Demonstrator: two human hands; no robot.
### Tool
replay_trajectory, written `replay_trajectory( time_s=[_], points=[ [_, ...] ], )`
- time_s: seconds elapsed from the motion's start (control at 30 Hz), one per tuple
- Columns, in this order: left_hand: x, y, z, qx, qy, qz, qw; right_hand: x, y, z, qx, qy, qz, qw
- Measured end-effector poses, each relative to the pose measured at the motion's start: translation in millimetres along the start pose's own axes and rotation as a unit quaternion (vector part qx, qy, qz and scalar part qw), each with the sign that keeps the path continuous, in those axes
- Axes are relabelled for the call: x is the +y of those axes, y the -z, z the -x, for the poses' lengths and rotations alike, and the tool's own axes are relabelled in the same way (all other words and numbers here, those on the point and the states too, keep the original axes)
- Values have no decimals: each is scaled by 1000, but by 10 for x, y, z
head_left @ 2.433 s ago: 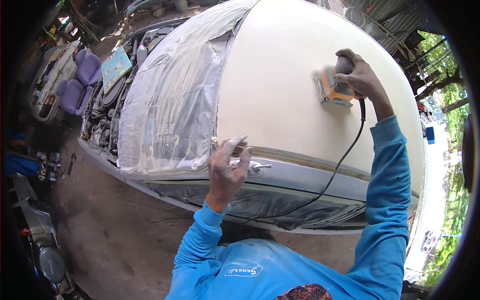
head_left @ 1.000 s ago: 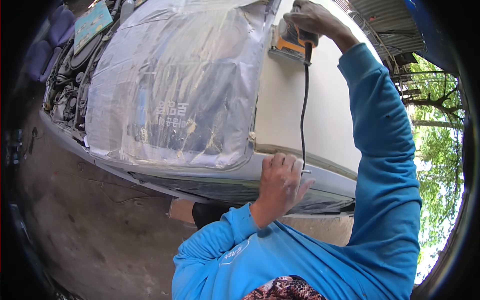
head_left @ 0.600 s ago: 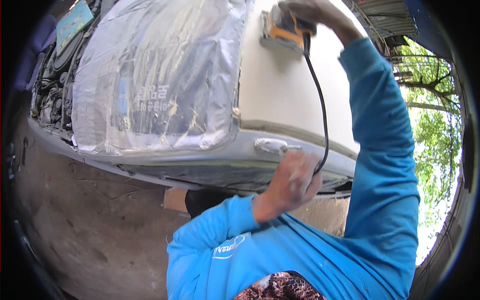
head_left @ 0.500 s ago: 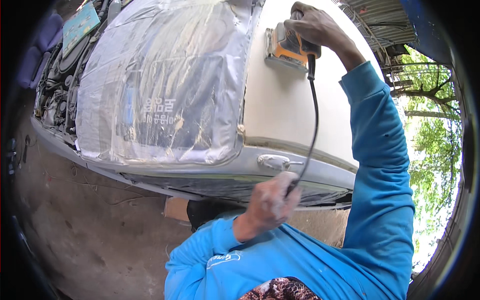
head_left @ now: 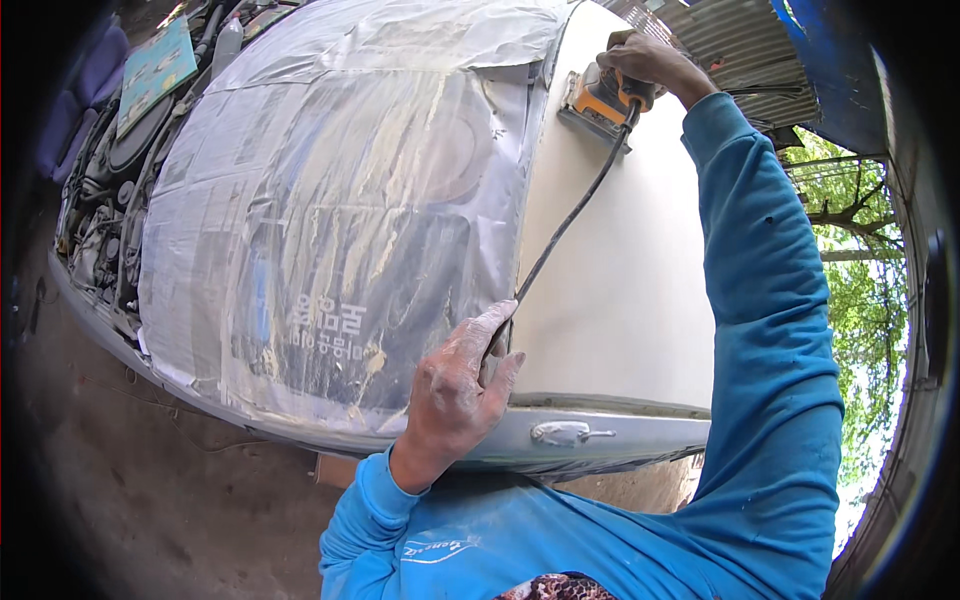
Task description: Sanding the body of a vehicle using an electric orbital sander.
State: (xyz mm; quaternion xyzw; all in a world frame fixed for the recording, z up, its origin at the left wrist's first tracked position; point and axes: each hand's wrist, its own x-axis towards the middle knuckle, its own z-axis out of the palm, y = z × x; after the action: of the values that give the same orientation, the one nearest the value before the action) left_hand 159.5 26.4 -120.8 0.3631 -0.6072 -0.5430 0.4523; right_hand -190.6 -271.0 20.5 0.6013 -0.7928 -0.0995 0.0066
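My right hand [head_left: 652,62] grips the top of an orange and black electric sander [head_left: 598,98], whose square pad rests on the pale car roof [head_left: 620,290] near its far side. From the sander a black power cord [head_left: 570,225] runs down to my left hand [head_left: 450,385], which is dusty and closed around it, thumb and fingers bent. That hand is above the near corner of the roof, beside the covered windshield [head_left: 330,160]. Creased sheeting with pale drips and streaks covers the glass.
At the far left the engine bay [head_left: 105,225] lies exposed, with a turquoise board [head_left: 158,72] and a clear bottle [head_left: 228,45] over it. A small whitish fitting [head_left: 562,432] juts from the roof's near edge. Corrugated metal sheets [head_left: 745,50] stand beyond the car.
My left hand has moved up and left with the cord, from the car's near side to above the roof's edge. The sander has moved slightly farther away across the roof; the cord is straighter.
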Motion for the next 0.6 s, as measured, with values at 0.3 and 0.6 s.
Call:
replay_trajectory(
  time_s=[0.3, 0.6],
  points=[
    [-235, -70, -470, -49, -3, 36, 998, 202, -5, -775, 6, 26, 72, 997],
    [-264, -48, -450, -67, -1, 55, 996, 650, -93, -1332, 45, 343, 301, 888]
  ],
)
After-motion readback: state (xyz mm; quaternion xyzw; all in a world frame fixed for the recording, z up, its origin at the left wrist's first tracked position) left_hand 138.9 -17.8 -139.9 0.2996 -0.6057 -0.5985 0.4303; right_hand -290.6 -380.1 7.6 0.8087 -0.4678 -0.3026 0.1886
